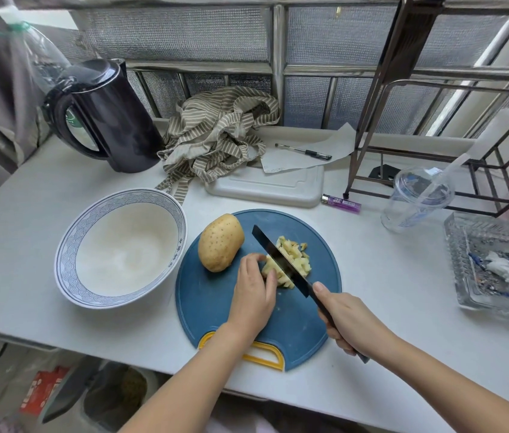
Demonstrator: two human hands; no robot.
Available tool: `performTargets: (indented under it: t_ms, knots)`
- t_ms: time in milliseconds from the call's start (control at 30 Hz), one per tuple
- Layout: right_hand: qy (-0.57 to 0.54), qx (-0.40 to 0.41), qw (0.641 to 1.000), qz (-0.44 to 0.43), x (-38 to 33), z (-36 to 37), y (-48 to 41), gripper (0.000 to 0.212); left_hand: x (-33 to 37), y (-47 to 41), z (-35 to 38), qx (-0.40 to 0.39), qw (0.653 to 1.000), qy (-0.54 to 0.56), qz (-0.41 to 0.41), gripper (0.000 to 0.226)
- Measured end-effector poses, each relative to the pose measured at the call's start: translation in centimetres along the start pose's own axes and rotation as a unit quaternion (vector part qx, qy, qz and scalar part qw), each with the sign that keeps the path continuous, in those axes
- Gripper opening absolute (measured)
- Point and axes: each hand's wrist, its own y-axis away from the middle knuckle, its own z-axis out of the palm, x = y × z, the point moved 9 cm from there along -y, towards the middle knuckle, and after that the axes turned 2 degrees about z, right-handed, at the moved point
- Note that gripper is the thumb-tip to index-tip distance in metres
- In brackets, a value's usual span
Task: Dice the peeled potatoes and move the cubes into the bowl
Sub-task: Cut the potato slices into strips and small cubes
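Observation:
A round blue cutting board with a yellow handle lies in front of me. On it sits a whole potato at the upper left and a pile of pale potato pieces in the middle. My right hand grips the handle of a black knife, whose blade stands in the pile. My left hand presses its fingertips on the uncut potato strips just left of the blade. An empty white bowl with a blue patterned rim stands left of the board.
A black kettle stands at the back left, a striped cloth and a white board with paper and a pen behind. To the right are a purple lighter, a plastic cup, a glass tray and a metal rack.

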Motion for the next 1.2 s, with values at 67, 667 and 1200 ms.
performTargets:
  t_ms: [67,667,1200]
  knots:
    - [0.019,0.010,1.000,0.001,-0.2,0.1,0.2,0.056,0.0,0.0,0.0,0.004,1.000,-0.007,0.006,0.029]
    - [0.169,0.022,0.985,0.021,-1.3,0.6,0.5,0.052,-0.3,-0.9,0.0,0.037,0.997,-0.027,0.062,0.022]
    - [0.166,0.008,0.986,0.031,-1.1,0.9,-1.2,0.054,-0.3,-0.5,0.1,0.050,0.995,-0.032,0.081,0.016]
